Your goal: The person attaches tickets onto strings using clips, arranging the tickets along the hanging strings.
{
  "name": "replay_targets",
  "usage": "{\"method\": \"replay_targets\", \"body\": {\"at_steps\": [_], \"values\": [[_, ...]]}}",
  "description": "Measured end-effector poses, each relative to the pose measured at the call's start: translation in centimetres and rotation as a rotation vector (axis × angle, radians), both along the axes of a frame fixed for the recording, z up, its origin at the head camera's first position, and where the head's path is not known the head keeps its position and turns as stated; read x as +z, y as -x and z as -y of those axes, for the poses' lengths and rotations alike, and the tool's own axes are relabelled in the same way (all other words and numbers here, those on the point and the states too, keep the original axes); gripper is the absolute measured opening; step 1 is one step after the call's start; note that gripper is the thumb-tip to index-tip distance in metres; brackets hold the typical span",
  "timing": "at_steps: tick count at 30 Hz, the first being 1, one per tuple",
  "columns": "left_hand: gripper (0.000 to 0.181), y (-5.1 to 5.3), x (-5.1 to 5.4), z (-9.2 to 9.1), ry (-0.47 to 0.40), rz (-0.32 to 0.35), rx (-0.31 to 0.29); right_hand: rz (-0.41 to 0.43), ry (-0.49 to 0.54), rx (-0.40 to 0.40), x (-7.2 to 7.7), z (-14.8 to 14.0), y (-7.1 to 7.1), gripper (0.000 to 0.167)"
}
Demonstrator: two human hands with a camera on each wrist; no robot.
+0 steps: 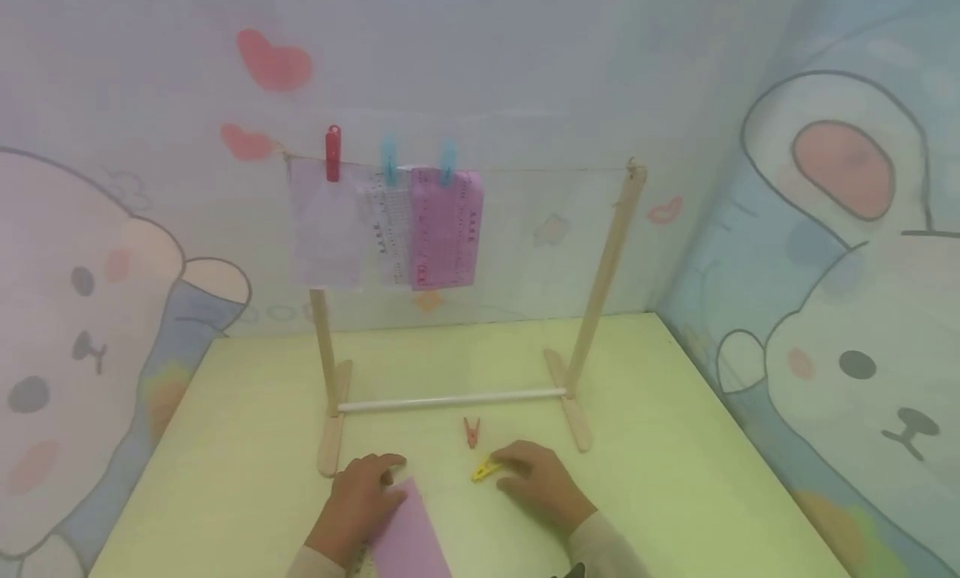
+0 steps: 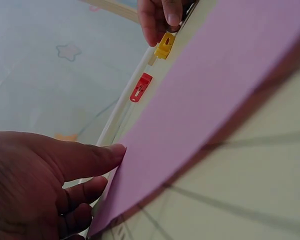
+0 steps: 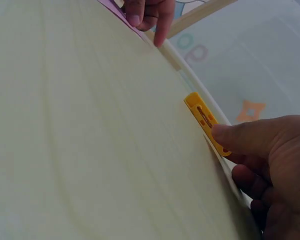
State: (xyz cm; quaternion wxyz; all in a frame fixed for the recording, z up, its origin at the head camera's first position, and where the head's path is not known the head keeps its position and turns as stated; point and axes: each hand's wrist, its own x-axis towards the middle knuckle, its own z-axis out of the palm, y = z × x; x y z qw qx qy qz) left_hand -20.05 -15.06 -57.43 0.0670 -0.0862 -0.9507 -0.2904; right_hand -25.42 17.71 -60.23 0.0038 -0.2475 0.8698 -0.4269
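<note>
the left hand [image 1: 363,496] grasps the pink sheet [image 1: 412,528] at its far end, thumb against the edge; the fingers behind the paper are partly hidden. the pink sheet is located at the near side of the table [image 1: 675,478] and is cut off by the lower border of the head view, so its full length cannot be read. a printed paper [image 1: 365,563] shows as a sliver beside the left wrist; its extent is covered. the right hand [image 1: 543,482] pinches the yellow clip [image 1: 484,469] between thumb and fingers just above the table; in the right wrist view the lower fingers are dark and the fingertip behind the clip is concealed. the red clip [image 1: 471,432] is on the table, near the yellow clip and apart from both hands. behind it, the wooden stand [image 1: 606,282] carries a line with a white sheet [image 1: 326,223], a printed white sheet [image 1: 390,228] and a magenta sheet [image 1: 447,228]. the white sheet masks the upper left post. the two blue clips [image 1: 447,163] on the line are blurred. a dark item at the lower border is too cropped to identify.
</note>
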Motion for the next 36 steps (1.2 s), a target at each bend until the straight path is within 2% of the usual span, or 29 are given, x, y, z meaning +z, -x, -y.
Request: {"method": "replay_targets", "body": {"at_steps": [4,8,10,12,15,19,22,26,30,33,36], "values": [[0.032,0.0,0.1,-0.2,-0.039,0.005,-0.019,-0.04,-0.004,-0.02,0.6,-0.2,-0.4,0.028],[0.035,-0.3,0.0,0.0,0.024,-0.01,0.036,-0.012,0.003,-0.019,0.6,-0.2,-0.5,0.028],[0.043,-0.6,0.1,0.3,0.073,-0.018,0.072,0.006,0.004,-0.018,0.5,-0.2,-0.5,0.031],[0.053,-1.0,0.4,0.8,0.112,-0.006,0.081,0.013,-0.006,-0.019,0.5,-0.1,-0.5,0.033],[0.062,-1.6,1.1,1.2,0.167,0.031,0.058,-0.012,-0.038,-0.024,0.6,0.1,-0.5,0.033],[0.053,-2.1,1.8,1.0,0.189,0.046,0.012,-0.048,-0.067,-0.035,0.7,0.1,-0.7,0.031],[0.04,-2.2,1.8,0.8,0.167,0.022,-0.006,-0.058,-0.069,-0.035,0.8,0.1,-0.8,0.028],[0.034,-2.0,1.0,0.7,0.155,-0.002,-0.003,-0.062,-0.067,-0.031,1.1,0.2,-0.9,0.026],[0.033,-1.4,0.5,0.9,0.101,0.025,0.04,-0.083,-0.051,-0.028,1.3,0.3,-0.9,0.026],[0.019,-1.1,0.6,1.1,0.031,0.065,0.084,-0.096,-0.04,-0.027,1.3,0.3,-0.8,0.026],[0.006,-0.7,0.5,1.3,-0.016,0.071,0.113,-0.091,-0.043,-0.034,1.1,0.4,-0.7,0.026]]}}
